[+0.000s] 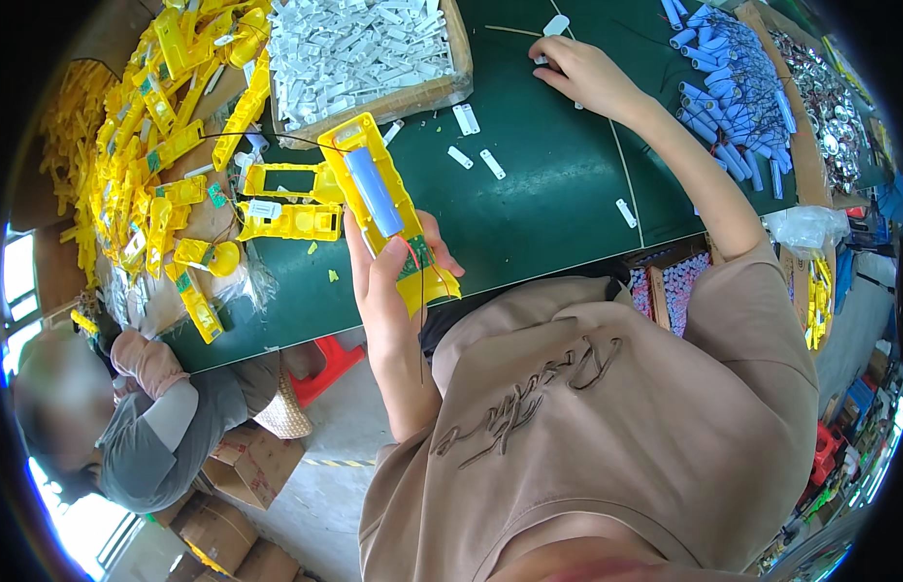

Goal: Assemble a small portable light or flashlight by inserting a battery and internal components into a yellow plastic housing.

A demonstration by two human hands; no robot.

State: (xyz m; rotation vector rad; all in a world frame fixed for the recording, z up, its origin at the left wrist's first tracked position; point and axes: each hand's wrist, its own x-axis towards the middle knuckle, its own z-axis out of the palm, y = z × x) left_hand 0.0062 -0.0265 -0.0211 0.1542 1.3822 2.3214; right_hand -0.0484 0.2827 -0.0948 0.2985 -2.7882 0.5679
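From the head view, I see my left hand (378, 281) wrapped around a yellow casing (398, 184) over the bench (539, 209); my right hand (585, 80) curls at a white piece (556, 25), grip unclear. A filled box (460, 53) crowds the casing.

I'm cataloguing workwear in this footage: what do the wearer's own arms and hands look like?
The left hand and right hand are ungloved, with no watch or bracelet visible. Both forearms are bare; the loose, taupe-brown fabric right sleeve ends near the elbow, part of a matching shirt with dark script.
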